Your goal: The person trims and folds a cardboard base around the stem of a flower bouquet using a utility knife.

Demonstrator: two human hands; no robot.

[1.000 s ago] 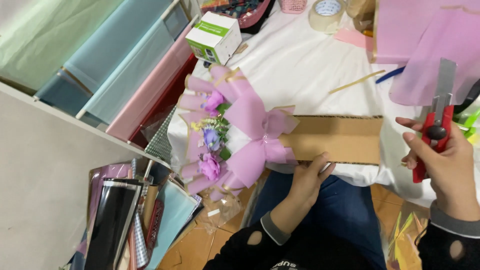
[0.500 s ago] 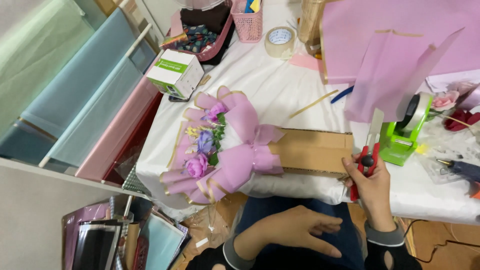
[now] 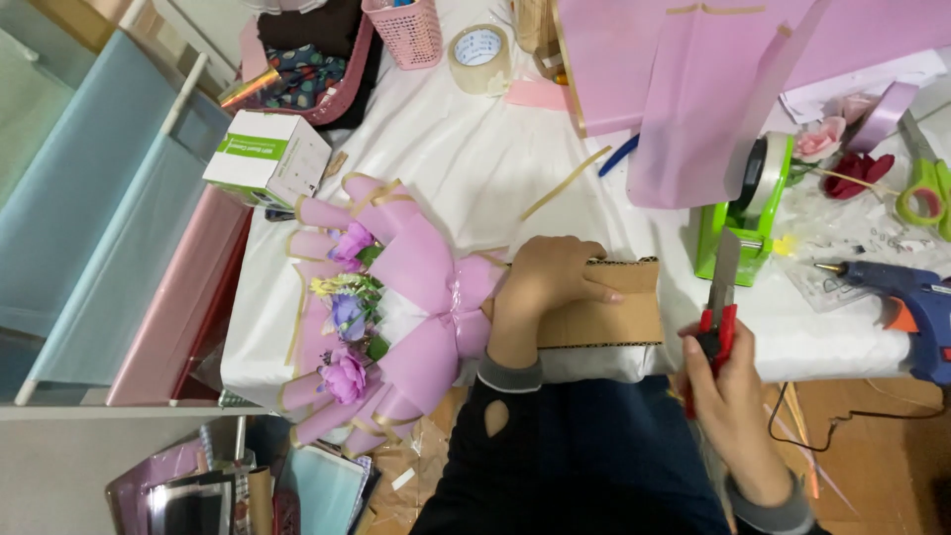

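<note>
On the white tabletop (image 3: 466, 168), near edge, lies a cardboard strip (image 3: 604, 317) w/ a bouquet (image 3: 381, 317) touching its left end. The left hand (image 3: 550, 282) rests palm-down on the cardboard, fingers spread flat, not clenched, pressing on it rather than gripping; its thumb side is right by the bouquet's ribbon knot. The right hand (image 3: 728, 396) is off the tabletop's near edge, to the right of the cardboard, clenched round the red handle of a cutter (image 3: 720, 302), blade pointing to the far side, tip just beside the cardboard's right end; can't tell if it touches. Bouquet: pink wrap w/ gold trim, purple & blue flowers facing left, overhanging the near-left corner.

Right of the cutter stands a green tape dispenser (image 3: 748, 213), & further right a blue glue gun (image 3: 897, 297) w/ nozzle pointing left. Far right, green scissors (image 3: 926, 188) near pink & red fabric flowers (image 3: 842, 154). Pink paper (image 3: 693, 89) covers the far-right part. Far side, middle: a tape roll (image 3: 478, 54) & a pink basket (image 3: 404, 30). A white-green box (image 3: 267, 157) sits at the left edge, just beyond the bouquet.
</note>
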